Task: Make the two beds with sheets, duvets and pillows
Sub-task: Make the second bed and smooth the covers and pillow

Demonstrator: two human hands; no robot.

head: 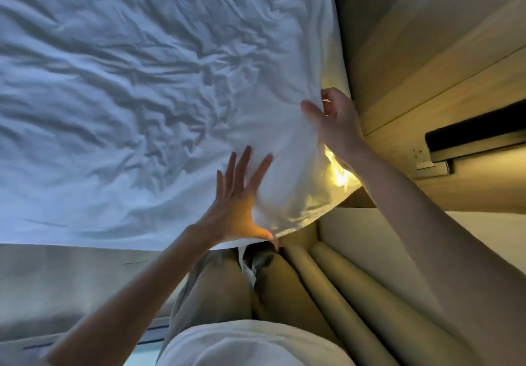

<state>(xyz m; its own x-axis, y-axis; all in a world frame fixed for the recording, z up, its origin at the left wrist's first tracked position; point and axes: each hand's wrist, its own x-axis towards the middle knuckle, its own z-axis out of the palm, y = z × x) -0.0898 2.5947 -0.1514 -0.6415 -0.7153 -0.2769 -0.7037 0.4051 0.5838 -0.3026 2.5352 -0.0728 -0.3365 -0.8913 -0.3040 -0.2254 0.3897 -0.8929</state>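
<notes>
No readable text, label, brand, number or sign shows anywhere in view.

White sheet (128, 95), spread out and unsmoothed.
Plain white cloth, heavily creased all over, lying flat across the left and far areas; near edge runs straight; near right corner raised and bunched, glowing warm yellow from a light beneath it.

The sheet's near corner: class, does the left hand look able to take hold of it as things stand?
Probably yes. The left hand lies flat on the white sheet right beside that corner, with nothing between them; the right hand pinches the edge further along.
</notes>
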